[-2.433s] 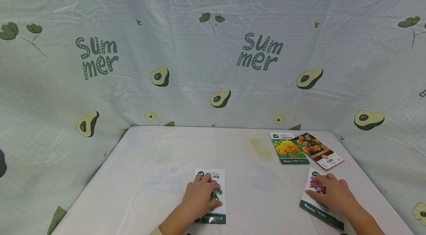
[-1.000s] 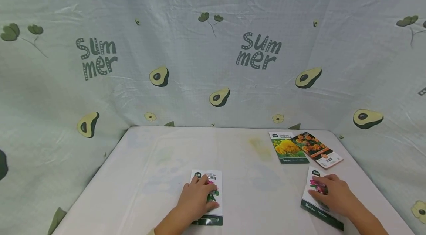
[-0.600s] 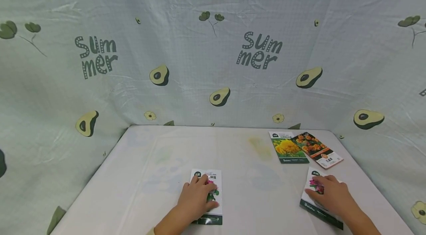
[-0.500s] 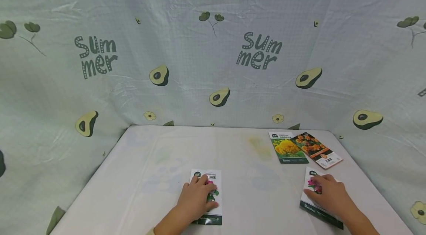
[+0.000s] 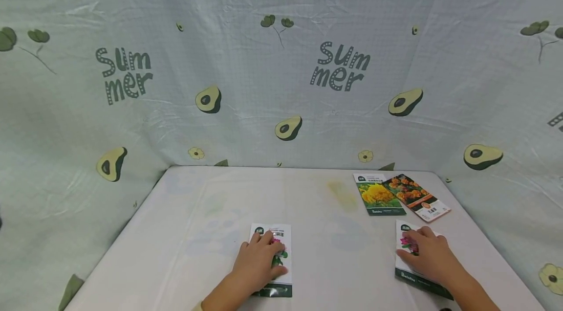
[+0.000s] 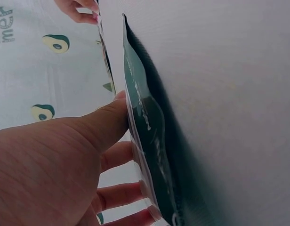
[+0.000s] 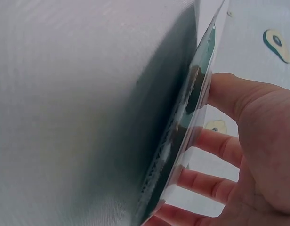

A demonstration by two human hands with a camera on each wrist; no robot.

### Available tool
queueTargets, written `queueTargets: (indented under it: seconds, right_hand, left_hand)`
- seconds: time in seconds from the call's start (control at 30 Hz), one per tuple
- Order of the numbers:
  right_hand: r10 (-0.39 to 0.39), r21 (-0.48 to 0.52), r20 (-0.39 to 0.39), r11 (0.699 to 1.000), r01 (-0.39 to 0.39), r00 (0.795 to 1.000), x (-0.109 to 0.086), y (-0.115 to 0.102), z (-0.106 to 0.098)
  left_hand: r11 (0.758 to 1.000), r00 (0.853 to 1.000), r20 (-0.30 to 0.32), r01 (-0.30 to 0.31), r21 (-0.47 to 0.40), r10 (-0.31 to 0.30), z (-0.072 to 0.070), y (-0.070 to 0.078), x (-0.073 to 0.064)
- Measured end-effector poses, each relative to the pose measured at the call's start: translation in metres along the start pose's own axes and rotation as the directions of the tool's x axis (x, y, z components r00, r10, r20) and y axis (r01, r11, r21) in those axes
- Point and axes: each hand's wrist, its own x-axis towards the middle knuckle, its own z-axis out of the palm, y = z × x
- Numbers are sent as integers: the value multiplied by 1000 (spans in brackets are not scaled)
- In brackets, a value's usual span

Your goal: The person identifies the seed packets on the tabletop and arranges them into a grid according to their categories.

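Observation:
Two seed packets with pink flowers on a white front and a dark green bottom band lie on the white table. My left hand (image 5: 256, 260) rests on the upright left seed packet (image 5: 283, 279), thumb and fingertips spread over its front. The left wrist view shows the green band (image 6: 147, 120) beside the thumb. At the right, my right hand (image 5: 431, 257) touches the slightly slanted right seed packet (image 5: 401, 264) with spread thumb and fingertips, covering part of its picture. In the right wrist view, the fingertips meet the front of this packet (image 7: 175, 146), and a shadow lies along its edge.
Behind the right hand lie a yellow-flower seed packet (image 5: 378, 198) and an orange-flower seed packet (image 5: 415, 197), the second overlapping the first. A pale curtain (image 5: 246, 61) printed with avocados hangs behind and beside the white table (image 5: 211, 203).
My right hand has shifted left with its packet, which has turned a little and lies less slanted. My left hand and its packet moved slightly left earlier and have since stayed in place.

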Motion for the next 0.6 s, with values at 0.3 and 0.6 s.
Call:
queueTargets:
  seconds: [0.3,0.6]
  right_hand:
    - [-45,1,3,999,45,999,-3,-2,0]
    - [-71,12,7,997,71,997,0,-5,-2]
  left_hand:
    - [1000,1000,7,0,11,0,1,0,1]
    - [1000,1000,19,12,10,-12,-1,1,1]
